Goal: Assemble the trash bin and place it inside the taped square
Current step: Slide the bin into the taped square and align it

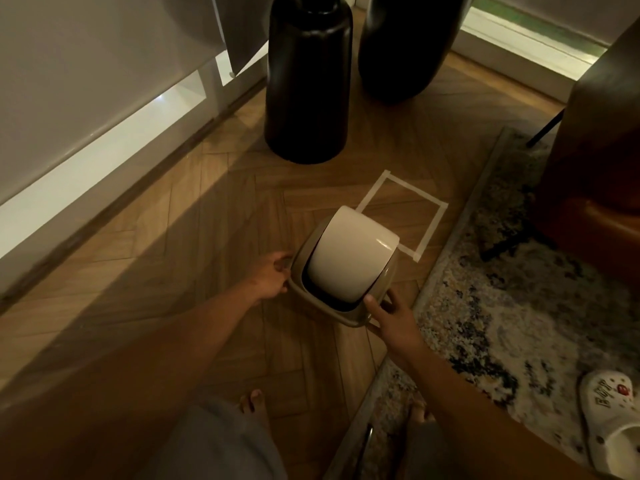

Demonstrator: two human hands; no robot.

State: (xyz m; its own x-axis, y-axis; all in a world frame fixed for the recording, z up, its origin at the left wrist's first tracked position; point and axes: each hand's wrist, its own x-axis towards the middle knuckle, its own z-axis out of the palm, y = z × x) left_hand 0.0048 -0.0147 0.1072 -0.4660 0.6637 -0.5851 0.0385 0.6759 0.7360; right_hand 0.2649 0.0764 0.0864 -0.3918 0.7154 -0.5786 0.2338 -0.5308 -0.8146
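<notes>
The trash bin (349,261) stands on the wooden floor, a beige body with a white swing lid on top. It sits at the near-left corner of the taped square (405,209) and covers part of that corner. My left hand (272,275) grips the bin's left rim. On the bin's near-right rim my right hand (391,318) holds the edge, fingers curled over it. Most of the square's tape outline lies open to view beyond the bin.
Two tall black vases (308,81) (408,43) stand behind the square. A patterned rug (502,306) borders the square on the right, with a dark chair (595,161) over it and a white clog (613,420). A white cabinet (69,140) runs along the left.
</notes>
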